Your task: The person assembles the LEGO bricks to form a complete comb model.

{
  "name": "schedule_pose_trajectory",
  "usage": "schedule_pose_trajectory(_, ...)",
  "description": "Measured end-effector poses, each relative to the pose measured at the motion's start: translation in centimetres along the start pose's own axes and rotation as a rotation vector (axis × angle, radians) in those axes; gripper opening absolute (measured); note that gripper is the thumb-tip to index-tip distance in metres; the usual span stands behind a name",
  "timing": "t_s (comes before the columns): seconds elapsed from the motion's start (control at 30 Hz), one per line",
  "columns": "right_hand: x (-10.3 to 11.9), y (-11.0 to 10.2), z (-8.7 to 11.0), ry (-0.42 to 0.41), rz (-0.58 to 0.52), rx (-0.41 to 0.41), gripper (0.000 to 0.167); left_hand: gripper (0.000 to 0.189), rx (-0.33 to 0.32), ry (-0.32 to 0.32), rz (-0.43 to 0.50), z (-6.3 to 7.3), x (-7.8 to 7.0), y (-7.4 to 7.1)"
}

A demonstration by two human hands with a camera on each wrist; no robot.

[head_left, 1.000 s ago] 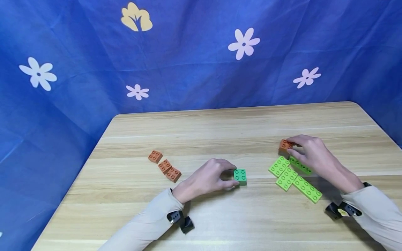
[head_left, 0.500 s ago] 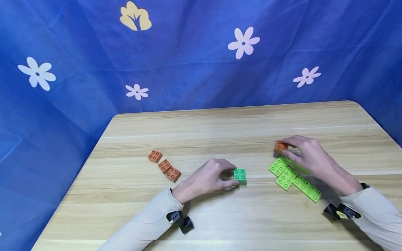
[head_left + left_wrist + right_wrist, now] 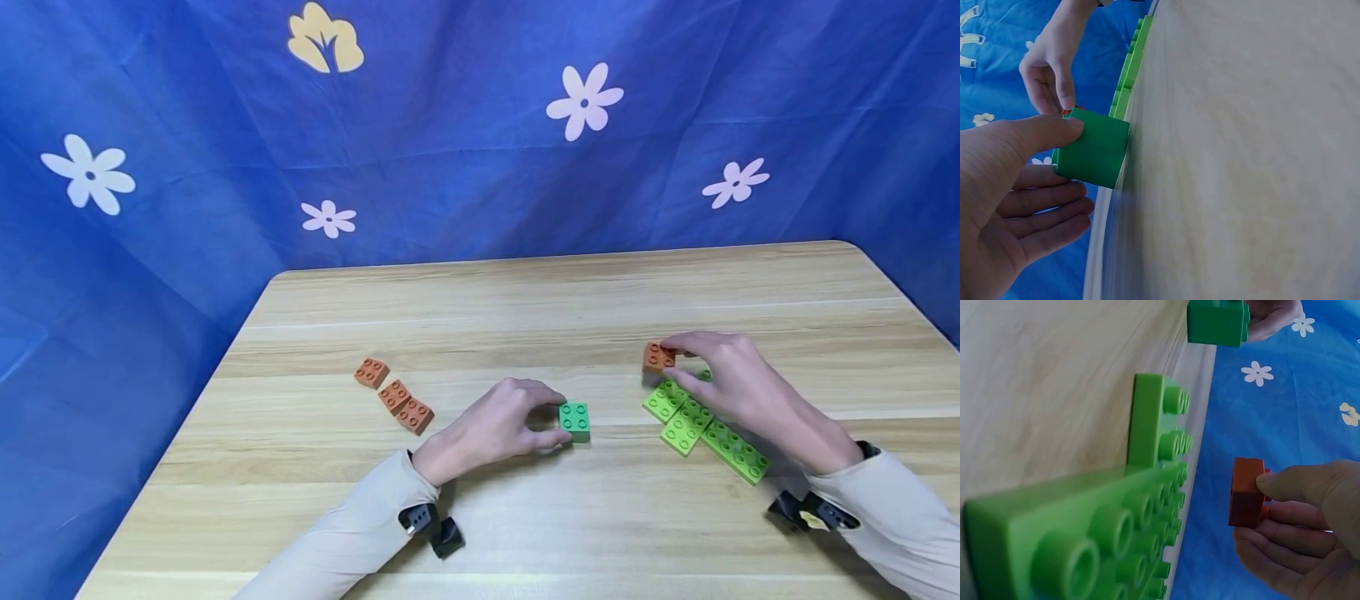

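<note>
In the head view, my left hand [image 3: 501,429] pinches a green toy building brick [image 3: 574,422] between thumb and fingers, its studs facing up. The left wrist view shows the thumb on the side of the green brick [image 3: 1094,150]. My right hand [image 3: 735,379] pinches an orange-brown brick [image 3: 658,358], held raised just beyond the flat light green bricks [image 3: 681,429]. In the right wrist view the orange-brown brick [image 3: 1248,492] is apart from the light green bricks [image 3: 1094,528]. My right hand hides part of the light green bricks in the head view.
Three more orange-brown bricks [image 3: 395,397] lie on the left of the wooden table [image 3: 480,325], two of them touching. A blue cloth [image 3: 450,125] with flowers hangs behind the table's far edge.
My right hand has moved left and slightly nearer with the orange-brown brick, over more of the light green bricks. The left hand and the green brick have stayed in place.
</note>
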State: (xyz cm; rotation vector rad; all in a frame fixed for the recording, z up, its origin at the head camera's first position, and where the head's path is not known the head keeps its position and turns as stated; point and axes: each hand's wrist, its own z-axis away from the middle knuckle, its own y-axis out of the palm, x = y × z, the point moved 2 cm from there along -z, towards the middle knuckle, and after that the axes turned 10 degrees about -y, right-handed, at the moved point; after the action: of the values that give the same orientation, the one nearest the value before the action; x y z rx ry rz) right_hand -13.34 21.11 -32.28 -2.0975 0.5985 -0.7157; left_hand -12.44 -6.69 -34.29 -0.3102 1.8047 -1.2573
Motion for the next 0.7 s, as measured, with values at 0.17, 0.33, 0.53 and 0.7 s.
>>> schedule_pose_trajectory(0.17, 0.4, 0.1, -0.2, -0.039, -0.022, -0.011, 0.037, 0.042, -0.003, 0.0, 0.006, 0.0, 0.0, 0.0)
schedule_pose_trajectory(0.33, 0.9, 0.2, -0.4, -0.08, -0.024, -0.029, 0.036, 0.042, -0.003, 0.0, 0.014, 0.0, 0.0, 0.1)
schedule_pose_trajectory(0.53, 1.5, 0.5, -0.5, -0.138, -0.029, -0.05, 0.035, 0.042, -0.007, 0.001, 0.013, 0.0, 0.0, 0.0)
schedule_pose_trajectory(0.7, 2.2, 0.8, -0.6, -0.141, -0.039, -0.044, 0.036, 0.041, -0.007, 0.007, 0.018, 0.1, 0.1, 0.1)
